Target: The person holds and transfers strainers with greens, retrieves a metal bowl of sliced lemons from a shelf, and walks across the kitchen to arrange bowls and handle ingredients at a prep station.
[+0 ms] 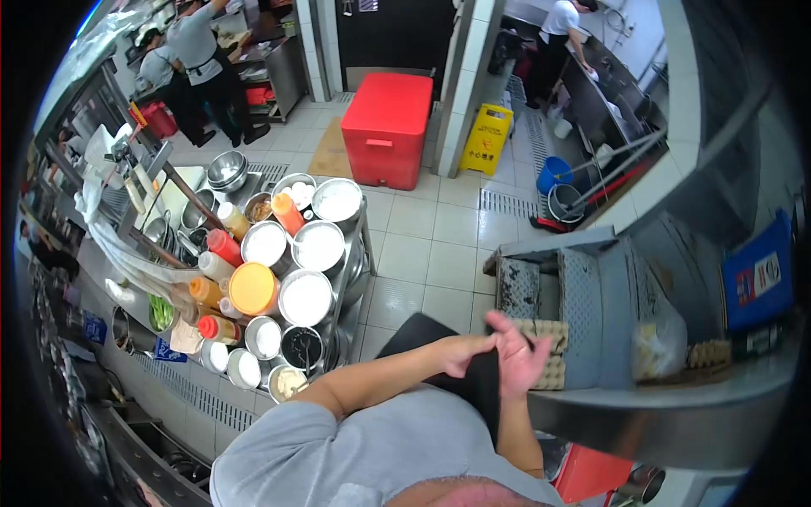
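My left hand [465, 351] reaches across in front of my body, its thumb apart from the fingers and its fingertips at my right hand. Opposite it, my right hand [521, 359] is raised with its fingers spread. A narrow dark strip shows between the fingers of the right hand; I cannot tell what it is. Under and beyond the hands are my dark trousers [414, 331]. Just past the right hand lie egg trays [553, 332] of pale cardboard. My grey shirt [397, 448] fills the bottom of the view.
To the left, a metal cart [365, 245] bears several tubs, an orange lid [253, 288] and sauce bottles [224, 246]. Ahead are a red cooler box [387, 127] and a yellow wet-floor sign [487, 138]. People [198, 51] stand at the back left; another person [557, 38] works at a sink.
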Tool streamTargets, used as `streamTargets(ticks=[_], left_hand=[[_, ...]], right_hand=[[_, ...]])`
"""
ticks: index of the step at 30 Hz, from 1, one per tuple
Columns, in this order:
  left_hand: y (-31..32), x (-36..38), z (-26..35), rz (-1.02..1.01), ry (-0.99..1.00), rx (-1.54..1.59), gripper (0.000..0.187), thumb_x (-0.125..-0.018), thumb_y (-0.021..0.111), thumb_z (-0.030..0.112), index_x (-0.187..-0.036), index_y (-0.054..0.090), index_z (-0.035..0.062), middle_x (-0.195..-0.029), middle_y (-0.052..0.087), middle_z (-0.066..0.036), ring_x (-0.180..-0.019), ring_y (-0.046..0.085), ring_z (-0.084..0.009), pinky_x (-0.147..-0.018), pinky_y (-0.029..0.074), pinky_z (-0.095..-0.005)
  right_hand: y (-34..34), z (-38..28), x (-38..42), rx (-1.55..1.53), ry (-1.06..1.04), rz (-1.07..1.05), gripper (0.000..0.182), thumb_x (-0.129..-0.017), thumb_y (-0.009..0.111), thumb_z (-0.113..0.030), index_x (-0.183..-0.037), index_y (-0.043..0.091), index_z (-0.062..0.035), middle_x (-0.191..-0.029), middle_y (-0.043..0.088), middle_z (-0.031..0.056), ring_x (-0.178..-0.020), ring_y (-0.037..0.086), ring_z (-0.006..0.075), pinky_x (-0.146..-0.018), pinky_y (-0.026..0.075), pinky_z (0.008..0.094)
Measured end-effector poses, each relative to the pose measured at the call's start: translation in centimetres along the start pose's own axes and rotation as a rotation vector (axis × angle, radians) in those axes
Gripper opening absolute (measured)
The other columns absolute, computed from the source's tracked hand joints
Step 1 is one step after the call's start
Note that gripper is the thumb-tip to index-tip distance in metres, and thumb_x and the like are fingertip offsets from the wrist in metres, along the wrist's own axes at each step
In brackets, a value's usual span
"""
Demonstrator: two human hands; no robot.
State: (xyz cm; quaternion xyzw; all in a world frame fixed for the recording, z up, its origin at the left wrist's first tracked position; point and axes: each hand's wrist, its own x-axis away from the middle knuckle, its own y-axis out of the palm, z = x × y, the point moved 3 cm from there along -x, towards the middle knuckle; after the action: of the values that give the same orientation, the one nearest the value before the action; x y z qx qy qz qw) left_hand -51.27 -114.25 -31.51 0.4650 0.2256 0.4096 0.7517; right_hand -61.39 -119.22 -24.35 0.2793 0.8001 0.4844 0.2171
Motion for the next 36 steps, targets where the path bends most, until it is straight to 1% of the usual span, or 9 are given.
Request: streamTargets(ticks=[4, 6, 13, 16, 19, 22, 25, 30, 36], left_hand=[[-0.5, -3.2, 7.4, -0.185, -0.023, 0.215, 0.068, -0.083, 0.085, 0.044, -0.127, 0.064, -0.0018, -0.122, 0.07, -0.01, -0.112, 0.065, -0.0209, -0.098, 0.053, -0.0415], [0.1, -3.4, 11.1, 0.122, -0.022, -0.2, 0.055, -0.079, 0.089, 0.026, -0.123, 0.069, -0.0004, -0.123, 0.071, -0.009, -0.112, 0.066, -0.0221, -0.102, 0.051, -0.0377], [-3.2, -2.2, 22.4, 0.266, -0.159, -1.021, 0.062, -0.087, 0.083, 0.038, -0.13, 0.065, -0.0022, -0.128, 0.069, -0.015, -0.121, 0.061, -0.0236, -0.105, 0.046, -0.0382], [-9.6, -1.4, 26.2, 0.352, -0.018, -1.213, 0.055, -0.089, 0.079, 0.035, -0.129, 0.065, 0.0004, -0.125, 0.069, -0.016, -0.118, 0.064, -0.0255, -0.102, 0.048, -0.0367], [-13.9, -0.2, 31.9, 0.385, 0.285, -1.269, 0.045, -0.092, 0.076, 0.03, -0.125, 0.066, 0.0024, -0.121, 0.07, -0.015, -0.114, 0.066, -0.0252, -0.098, 0.05, -0.0358], [-16.8, 0.5, 41.2, 0.547, 0.286, -1.313, 0.052, -0.095, 0.071, 0.027, -0.14, 0.057, 0.0036, -0.134, 0.065, -0.014, -0.122, 0.062, -0.0237, -0.098, 0.052, -0.0385], [-19.4, 0.1, 48.7, 0.915, 0.446, -1.006, 0.071, -0.097, 0.07, 0.028, -0.158, 0.038, 0.0088, -0.156, 0.046, -0.014, -0.133, 0.054, -0.0265, -0.103, 0.051, -0.0397], [-19.9, -7.9, 55.5, 0.601, 0.601, -0.568, 0.086, -0.102, 0.06, 0.043, -0.166, 0.01, 0.0152, -0.166, 0.027, -0.012, -0.14, 0.047, -0.0292, -0.101, 0.054, -0.0417], [-21.5, -4.7, 63.2, 0.496, 0.593, -0.328, 0.075, -0.106, 0.053, 0.043, -0.162, 0.021, 0.0044, -0.16, 0.033, -0.015, -0.134, 0.052, -0.0294, -0.101, 0.054, -0.0439]], right_hand=[[6.7, -2.8, -13.0, -0.263, 0.054, -0.27, 0.089, -0.098, 0.04, -0.074, -0.145, 0.048, 0.0007, -0.095, 0.052, 0.0095, -0.067, 0.044, 0.0174, -0.058, 0.041, 0.0315], [9.9, -3.0, -19.5, -0.179, 0.002, -0.328, 0.083, -0.1, 0.038, -0.071, -0.141, 0.052, -0.0006, -0.087, 0.05, 0.0072, -0.065, 0.044, 0.0183, -0.058, 0.04, 0.0312], [6.9, 2.0, -32.7, 1.054, 0.084, -0.105, 0.018, -0.094, 0.07, -0.008, -0.11, 0.069, 0.0013, -0.086, 0.069, 0.0048, -0.079, 0.06, 0.0074, -0.073, 0.049, 0.0245], [2.6, 3.0, -35.4, 1.453, 0.238, -0.371, 0.026, -0.095, 0.071, -0.017, -0.114, 0.07, 0.0003, -0.092, 0.073, 0.007, -0.087, 0.065, 0.0123, -0.081, 0.052, 0.029], [-2.3, 2.4, -38.7, 1.258, 0.476, -0.561, 0.05, -0.096, 0.068, -0.033, -0.136, 0.061, -0.0034, -0.121, 0.07, 0.016, -0.111, 0.065, 0.0249, -0.099, 0.05, 0.038], [-7.0, 0.0, -44.5, 1.393, 0.247, -0.263, 0.064, -0.094, 0.069, -0.035, -0.147, 0.051, -0.0042, -0.138, 0.061, 0.0174, -0.124, 0.06, 0.0267, -0.102, 0.048, 0.0386], [-5.2, -4.5, -52.6, 1.372, 0.193, -0.278, 0.088, -0.088, 0.075, -0.041, -0.158, 0.034, -0.0069, -0.162, 0.031, 0.0171, -0.141, 0.043, 0.0339, -0.107, 0.046, 0.0483], [-1.4, -4.8, -64.4, 1.04, 0.3, -0.66, 0.106, -0.078, 0.081, -0.055, -0.16, 0.033, -0.0086, -0.17, 0.01, 0.0163, -0.152, 0.028, 0.036, -0.114, 0.04, 0.0502], [-1.3, -0.7, -75.1, 0.47, 0.777, -0.884, 0.096, -0.088, 0.071, -0.056, -0.156, 0.037, 0.0018, -0.168, 0.008, 0.0217, -0.148, 0.036, 0.0326, -0.114, 0.038, 0.0463]])
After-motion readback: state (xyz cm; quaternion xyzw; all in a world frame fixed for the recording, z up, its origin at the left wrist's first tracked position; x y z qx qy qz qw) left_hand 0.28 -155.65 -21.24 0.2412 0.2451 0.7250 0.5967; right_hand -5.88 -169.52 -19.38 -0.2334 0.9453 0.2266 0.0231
